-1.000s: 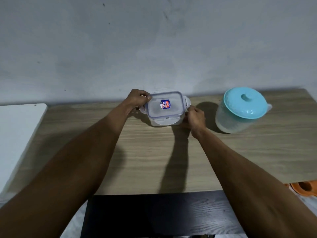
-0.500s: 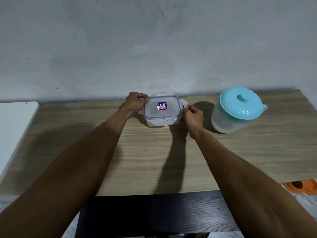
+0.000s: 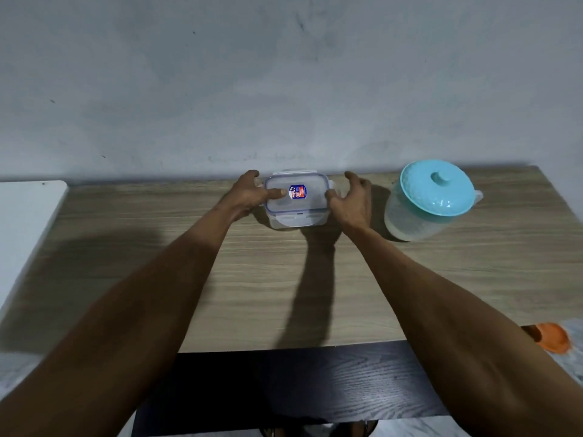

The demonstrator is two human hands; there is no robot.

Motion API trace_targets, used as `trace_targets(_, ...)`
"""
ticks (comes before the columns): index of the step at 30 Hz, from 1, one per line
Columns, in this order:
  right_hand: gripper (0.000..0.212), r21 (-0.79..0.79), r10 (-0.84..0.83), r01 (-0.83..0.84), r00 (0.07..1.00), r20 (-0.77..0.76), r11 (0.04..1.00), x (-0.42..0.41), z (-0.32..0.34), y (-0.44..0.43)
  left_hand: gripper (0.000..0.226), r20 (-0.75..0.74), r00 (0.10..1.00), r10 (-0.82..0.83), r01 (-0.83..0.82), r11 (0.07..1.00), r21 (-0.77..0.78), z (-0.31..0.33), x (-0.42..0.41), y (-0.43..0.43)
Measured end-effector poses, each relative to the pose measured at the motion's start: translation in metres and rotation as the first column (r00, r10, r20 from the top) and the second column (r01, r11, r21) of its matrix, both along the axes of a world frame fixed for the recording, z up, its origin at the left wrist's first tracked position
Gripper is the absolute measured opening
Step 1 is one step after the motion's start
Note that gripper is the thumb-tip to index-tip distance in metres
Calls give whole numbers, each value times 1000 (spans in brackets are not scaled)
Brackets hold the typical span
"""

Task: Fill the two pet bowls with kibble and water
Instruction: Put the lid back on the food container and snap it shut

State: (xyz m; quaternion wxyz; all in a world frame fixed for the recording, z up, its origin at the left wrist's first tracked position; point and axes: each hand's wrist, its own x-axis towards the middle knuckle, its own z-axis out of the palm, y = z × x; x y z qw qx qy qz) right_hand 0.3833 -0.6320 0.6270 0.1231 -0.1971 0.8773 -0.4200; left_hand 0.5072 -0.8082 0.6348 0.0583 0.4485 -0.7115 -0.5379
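Grey plastered wall (image 3: pixel 284 89) fills the upper half of the view, scuffed with small dark marks. Below it, a wood-grain table (image 3: pixel 284 279) runs left to right, its far edge against the wall. A dark wood-grain surface (image 3: pixel 284 383) sits at the near edge. A white surface (image 3: pixel 25 216) lies just left of the table.

Water pitcher (image 3: pixel 422 209), translucent body with a turquoise lid (image 3: pixel 437 186) and central knob, stands at the far right of the table, tilted in the wide-angle view; spout lip points right.

Clear rectangular food container (image 3: pixel 295 203) sits at the far centre of the table, near the wall. Lid on, blue seal line around the rim, small red-and-blue sticker (image 3: pixel 296 191) in the lid's middle. Long axis runs left to right, parallel to the wall. A latch flap shows at the far edge, another on the near side. Contents cannot be made out.

Left hand (image 3: pixel 249 193) is at the container's left end, fingers spread, thumb lying across the lid top. Right hand (image 3: pixel 353 200) is at the right end, fingers spread and loosely curled, thumb touching the right side latch. Neither hand is closed around the box.

An orange object (image 3: pixel 552 337) lies low at the right, past the table edge, blurred.
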Motion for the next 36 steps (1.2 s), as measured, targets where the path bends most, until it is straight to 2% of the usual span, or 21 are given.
trace_targets(2,86,199,303,-274,943,-136,941,-5,7,-6,101,19,1000,-11,11,1000,-1,-1,4,3)
trace_targets(5,116,527,664,-536,744,-74,660,-12,15,-22,92,17,1000,-23,24,999,-25,-5,9,5)
trace_targets(7,128,626,755,-582,656,-14,518,-15,17,-33,87,19,999,-38,39,998,-43,-8,13,5)
trace_targets(10,135,688,798,-581,603,5,435,-14,13,-44,74,68,993,-98,104,990,-92,-8,20,7)
trace_targets(15,135,742,817,-549,577,2,385,-13,10,-51,91,37,994,-106,108,990,-86,-32,24,-2)
trace_targets(21,133,780,842,-515,539,-30,357,-12,12,-55,63,110,986,-129,146,975,-168,-9,21,15)
trace_targets(27,122,784,846,-475,521,-115,400,-10,8,-55,59,147,978,-149,178,963,-202,-12,19,14)
trace_targets(36,122,787,861,-509,505,-54,348,-13,12,-67,62,196,970,-143,184,960,-212,-9,19,17)
